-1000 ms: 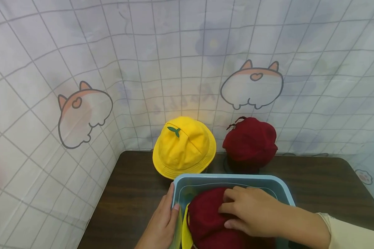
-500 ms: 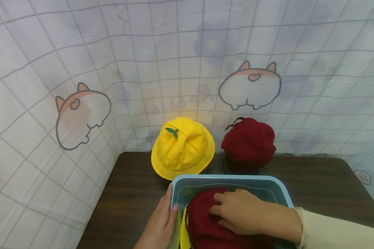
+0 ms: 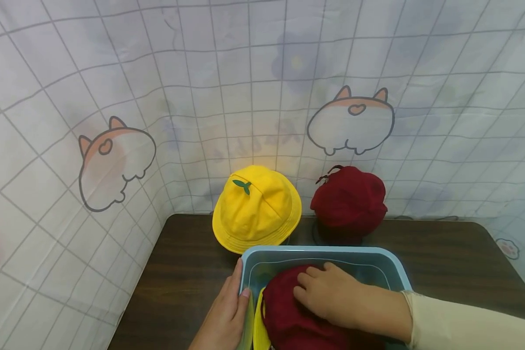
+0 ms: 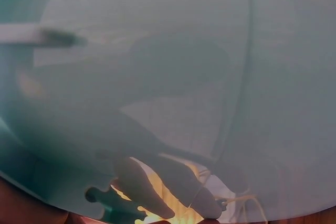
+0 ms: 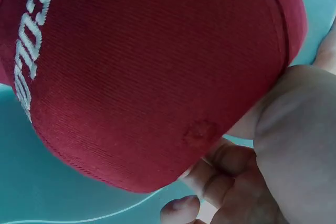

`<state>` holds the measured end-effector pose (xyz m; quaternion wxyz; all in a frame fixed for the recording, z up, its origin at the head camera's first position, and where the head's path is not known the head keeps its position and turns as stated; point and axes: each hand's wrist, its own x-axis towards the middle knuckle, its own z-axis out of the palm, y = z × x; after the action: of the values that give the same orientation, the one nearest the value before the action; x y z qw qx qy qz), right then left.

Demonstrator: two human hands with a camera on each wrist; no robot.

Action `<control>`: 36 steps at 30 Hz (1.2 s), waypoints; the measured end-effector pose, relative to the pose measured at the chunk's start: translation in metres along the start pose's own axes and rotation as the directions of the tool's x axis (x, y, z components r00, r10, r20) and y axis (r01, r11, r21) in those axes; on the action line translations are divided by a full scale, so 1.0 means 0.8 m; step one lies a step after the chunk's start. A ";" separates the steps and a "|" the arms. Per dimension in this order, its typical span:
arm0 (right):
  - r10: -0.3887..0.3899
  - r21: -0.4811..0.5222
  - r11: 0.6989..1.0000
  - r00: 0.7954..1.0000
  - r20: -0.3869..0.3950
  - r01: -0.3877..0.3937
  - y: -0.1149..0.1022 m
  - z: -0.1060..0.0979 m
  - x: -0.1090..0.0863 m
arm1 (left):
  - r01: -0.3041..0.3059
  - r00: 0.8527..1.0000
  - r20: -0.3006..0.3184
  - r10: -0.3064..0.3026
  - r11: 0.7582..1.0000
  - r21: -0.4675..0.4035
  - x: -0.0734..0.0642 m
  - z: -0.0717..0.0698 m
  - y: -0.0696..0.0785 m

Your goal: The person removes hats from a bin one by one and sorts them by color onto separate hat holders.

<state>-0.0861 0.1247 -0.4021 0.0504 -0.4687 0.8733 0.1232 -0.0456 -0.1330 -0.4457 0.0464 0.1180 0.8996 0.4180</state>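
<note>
In the head view, a blue plastic bin (image 3: 323, 249) stands at the table's front. Inside lies a dark red cap (image 3: 284, 301), its lower part cut off by the frame. White embroidered lettering shows on the cap (image 5: 131, 82) in the right wrist view. My right hand (image 3: 332, 296) reaches over the bin's right side and pinches the cap with bent fingers. At the bin's left side my left hand (image 3: 225, 308) grips the rim, thumb along the wall. A yellow brim (image 3: 260, 323) shows beside the cap. The left wrist view is mostly filled by a blurred blue-grey surface (image 4: 173, 72).
Behind the bin, a yellow bucket hat (image 3: 258, 209) with a green sprout sits at the left and a dark red hat (image 3: 350, 201) at the right. They stand on a dark wood table (image 3: 170, 277). A white gridded curtain (image 3: 245, 73) hangs behind and at the left.
My right hand has shifted slightly left over the cap, with more sleeve coming over the bin. The left hand keeps its place on the rim.
</note>
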 end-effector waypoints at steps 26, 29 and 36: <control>0.031 0.030 0.999 0.944 -0.328 -0.022 0.017 -0.036 -0.062 | 0.008 1.000 0.015 -0.007 1.000 -0.026 -0.002 -0.002 0.004; 0.039 0.055 0.998 0.918 -0.394 -0.019 0.021 -0.045 -0.071 | 0.003 1.000 0.011 -0.002 1.000 -0.022 -0.002 -0.001 0.004; 0.070 0.082 0.996 0.831 -0.551 -0.030 0.033 -0.077 -0.092 | -0.003 1.000 0.016 0.004 1.000 -0.031 -0.002 -0.002 0.001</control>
<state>-0.0657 0.1815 -0.3235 -0.1911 -0.4593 0.8662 -0.0472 -0.0443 -0.1339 -0.4440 0.0548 0.1222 0.8924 0.4310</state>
